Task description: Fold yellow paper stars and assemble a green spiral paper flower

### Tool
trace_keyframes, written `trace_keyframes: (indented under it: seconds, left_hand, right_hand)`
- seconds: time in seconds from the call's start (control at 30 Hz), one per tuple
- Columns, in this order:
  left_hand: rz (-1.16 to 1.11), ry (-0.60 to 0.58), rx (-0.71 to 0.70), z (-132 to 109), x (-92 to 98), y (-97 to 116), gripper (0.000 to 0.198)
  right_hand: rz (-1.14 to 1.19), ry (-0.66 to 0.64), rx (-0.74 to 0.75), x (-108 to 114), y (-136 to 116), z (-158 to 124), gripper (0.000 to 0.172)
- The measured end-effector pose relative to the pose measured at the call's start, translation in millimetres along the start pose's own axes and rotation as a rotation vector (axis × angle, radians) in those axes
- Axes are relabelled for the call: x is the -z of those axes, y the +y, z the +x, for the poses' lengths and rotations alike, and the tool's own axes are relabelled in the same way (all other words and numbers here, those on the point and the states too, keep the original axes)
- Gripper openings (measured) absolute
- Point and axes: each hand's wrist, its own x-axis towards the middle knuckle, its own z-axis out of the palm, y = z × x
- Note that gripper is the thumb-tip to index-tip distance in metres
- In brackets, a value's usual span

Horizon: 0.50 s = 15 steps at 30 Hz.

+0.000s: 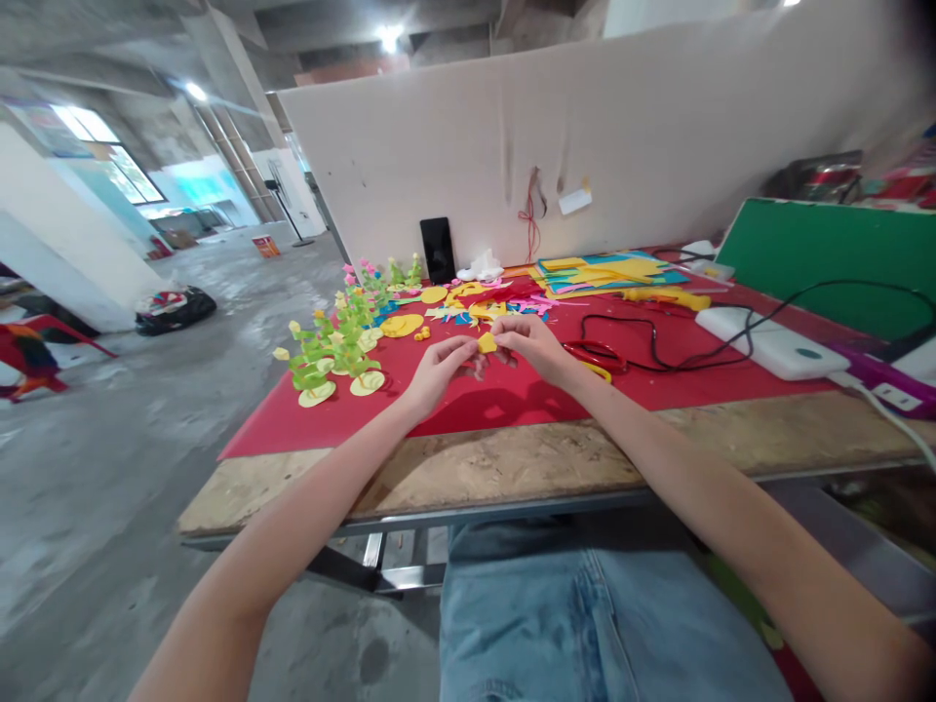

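Between my two hands is a small piece of yellow paper (487,342), held just above the red sheet on the table. My left hand (448,368) pinches its left side with thumb and fingers. From the right, my right hand (527,341) grips its other edge, fingers curled. Left of my hands stand several green paper plants (332,351) on pale yellow round bases. Small yellow paper bits (422,333) and a yellow paper disc (402,325) lie just beyond my left hand. Red-handled scissors (596,356) rest right of my right hand.
Colored paper scraps (487,302) spread behind my hands. A black phone (437,251) leans on the partition. Yellow and blue sheets (606,271) lie at the back. On the right are a black cable (653,341), a white power strip (771,343) and a green board (834,283).
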Motion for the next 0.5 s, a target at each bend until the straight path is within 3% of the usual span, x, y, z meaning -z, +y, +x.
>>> trace_keyframes:
  seconds: [0.5]
  left_hand:
    - [0.155,0.057,-0.009,-0.4,-1.7,2.1,0.022]
  right_hand:
    - [-0.070,0.022,-0.014,-3.2,-2.2,0.6,0.010]
